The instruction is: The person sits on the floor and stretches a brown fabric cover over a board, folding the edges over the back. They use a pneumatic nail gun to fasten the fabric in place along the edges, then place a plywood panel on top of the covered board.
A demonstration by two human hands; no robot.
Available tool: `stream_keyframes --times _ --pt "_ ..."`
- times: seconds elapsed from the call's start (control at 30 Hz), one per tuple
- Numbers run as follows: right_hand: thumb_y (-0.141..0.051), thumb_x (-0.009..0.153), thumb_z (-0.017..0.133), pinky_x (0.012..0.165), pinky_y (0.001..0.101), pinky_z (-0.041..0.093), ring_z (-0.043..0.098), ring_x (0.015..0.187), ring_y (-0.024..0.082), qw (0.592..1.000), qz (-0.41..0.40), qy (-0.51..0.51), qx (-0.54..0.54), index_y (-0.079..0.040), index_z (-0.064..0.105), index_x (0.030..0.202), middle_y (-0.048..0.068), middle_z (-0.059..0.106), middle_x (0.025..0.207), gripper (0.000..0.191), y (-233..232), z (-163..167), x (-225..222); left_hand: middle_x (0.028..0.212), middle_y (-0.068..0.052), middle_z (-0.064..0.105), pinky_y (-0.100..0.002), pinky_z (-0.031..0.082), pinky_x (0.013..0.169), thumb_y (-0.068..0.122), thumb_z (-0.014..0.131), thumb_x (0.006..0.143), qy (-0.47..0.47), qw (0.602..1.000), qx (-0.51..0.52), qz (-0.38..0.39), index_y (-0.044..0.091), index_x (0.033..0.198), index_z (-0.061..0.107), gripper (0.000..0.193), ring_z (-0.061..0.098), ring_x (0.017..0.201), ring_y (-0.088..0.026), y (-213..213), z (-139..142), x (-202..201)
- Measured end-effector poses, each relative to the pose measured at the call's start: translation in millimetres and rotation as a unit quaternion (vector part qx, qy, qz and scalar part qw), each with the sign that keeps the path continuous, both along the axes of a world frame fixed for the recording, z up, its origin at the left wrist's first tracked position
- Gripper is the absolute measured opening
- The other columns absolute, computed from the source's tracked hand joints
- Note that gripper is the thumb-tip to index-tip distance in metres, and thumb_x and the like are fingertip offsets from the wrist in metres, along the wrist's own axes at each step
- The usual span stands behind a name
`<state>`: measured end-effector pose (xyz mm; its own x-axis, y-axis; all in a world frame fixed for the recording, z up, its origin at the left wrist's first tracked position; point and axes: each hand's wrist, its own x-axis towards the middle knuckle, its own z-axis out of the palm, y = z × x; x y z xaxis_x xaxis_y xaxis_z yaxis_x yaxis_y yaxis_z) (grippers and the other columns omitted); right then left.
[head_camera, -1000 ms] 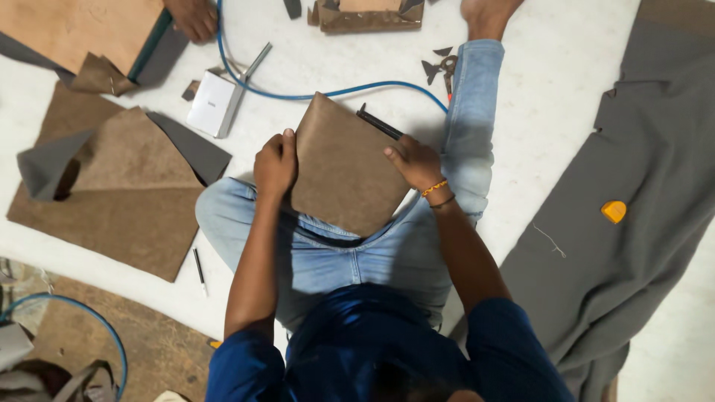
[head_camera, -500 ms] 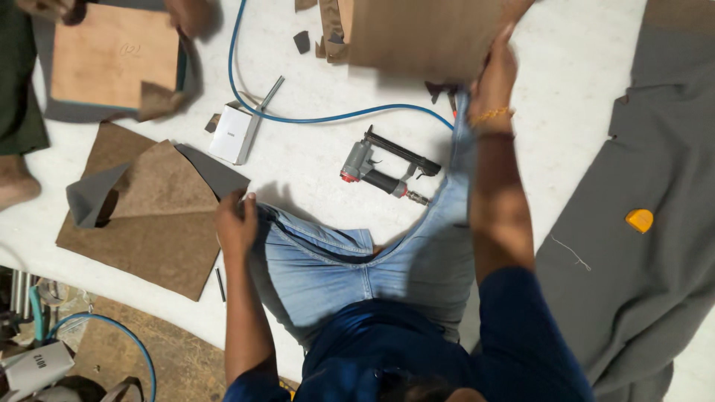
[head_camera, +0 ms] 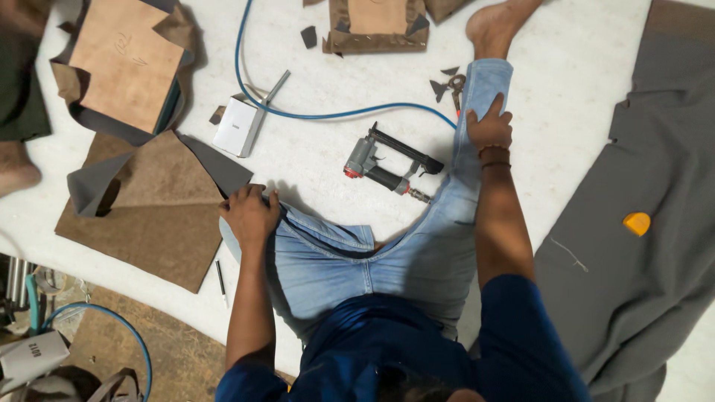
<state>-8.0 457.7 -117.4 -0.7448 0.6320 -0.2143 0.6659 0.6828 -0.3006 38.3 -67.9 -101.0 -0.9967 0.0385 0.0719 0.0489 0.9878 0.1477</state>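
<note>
I sit on the white floor with my legs in light blue jeans spread out. My left hand point(head_camera: 249, 216) rests on my bent left knee and holds nothing. My right hand point(head_camera: 489, 126) lies on the shin of my outstretched right leg, also with nothing in it. Between my legs a grey pneumatic staple gun point(head_camera: 391, 167) lies on the floor, joined to a blue air hose point(head_camera: 313, 115). A panel wrapped in brown fabric point(head_camera: 376, 22) lies at the far edge, beyond my bare foot point(head_camera: 499, 22).
Brown fabric sheets point(head_camera: 149, 216) lie at my left, with a wooden board on fabric point(head_camera: 126, 63) behind them. Near the hose sits a white box point(head_camera: 234, 126). A small tool with fabric scraps point(head_camera: 453, 83) lies beside my right leg. Grey cloth point(head_camera: 640, 186) with an orange chalk piece point(head_camera: 637, 223) covers the right.
One second ago both hands held the brown-covered panel over my lap. My right hand carried it to the far edge and came back to my shin; my left hand dropped to my knee.
</note>
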Motion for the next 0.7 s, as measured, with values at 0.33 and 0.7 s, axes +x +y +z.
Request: stream_keyframes --times 0.33,0.7 --pt "-0.085 0.085 0.073 0.107 0.0625 0.040 0.037 0.138 0.065 0.990 0.094 -0.069 0.084 0.000 0.005 0.165 0.054 0.029 0.147 0.135 -28 17 1 0.104 -0.013 0.071 -0.059 0.039 0.104 0.037 0.073 0.086 0.041 0.994 0.098 0.037 0.007 0.096 0.075 0.032 0.064 0.106 -0.034 -7 -3 5" --pt "-0.064 0.086 0.075 0.114 0.0589 0.038 0.038 0.140 0.062 0.986 0.039 -0.159 0.039 -0.005 -0.009 0.166 0.046 0.016 0.160 0.130 -67 50 2 0.107 -0.011 0.071 -0.045 0.050 0.091 0.022 0.072 0.087 0.085 0.913 0.376 0.135 0.006 0.103 0.073 0.023 0.068 0.102 -0.028 -32 37 -3"
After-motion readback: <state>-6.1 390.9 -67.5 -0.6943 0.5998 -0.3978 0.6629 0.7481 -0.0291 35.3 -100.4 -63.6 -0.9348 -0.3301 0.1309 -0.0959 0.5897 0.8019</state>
